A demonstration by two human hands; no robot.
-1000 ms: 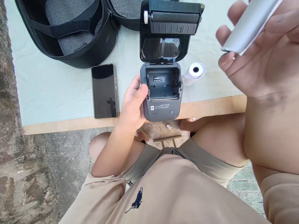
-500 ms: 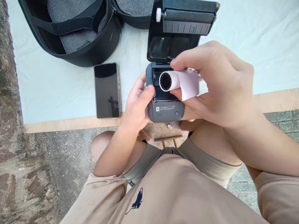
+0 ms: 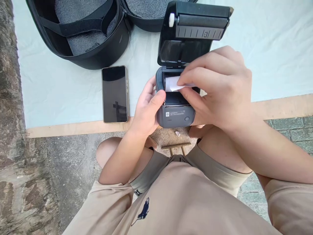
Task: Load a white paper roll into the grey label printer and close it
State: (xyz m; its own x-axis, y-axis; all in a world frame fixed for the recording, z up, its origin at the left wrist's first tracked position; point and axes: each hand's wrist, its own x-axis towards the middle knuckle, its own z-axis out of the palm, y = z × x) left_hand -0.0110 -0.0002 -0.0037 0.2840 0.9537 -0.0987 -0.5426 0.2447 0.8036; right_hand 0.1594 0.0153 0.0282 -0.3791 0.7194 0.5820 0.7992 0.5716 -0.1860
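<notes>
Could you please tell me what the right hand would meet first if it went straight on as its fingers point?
Beyond the paper roll at its fingertips, the right hand would probably meet the left side wall of the open label printer, though depth is unclear here.

Right end of paper roll (image 3: 171,84) out of my sight behind right hand (image 3: 225,85); can't tell how roll seats. Same hand masks printer (image 3: 176,122) bay toward its 3 o'clock. Left hand (image 3: 148,112), at printer's 9 o'clock: most fingers hidden behind casing. Front label (image 3: 177,113) print too small for me. Open case (image 3: 107,54), my 11 o'clock, cropped by top edge. Right elbow outside my view, 4 o'clock. Pale scrap (image 3: 177,133) below printer, too small to identify.
</notes>
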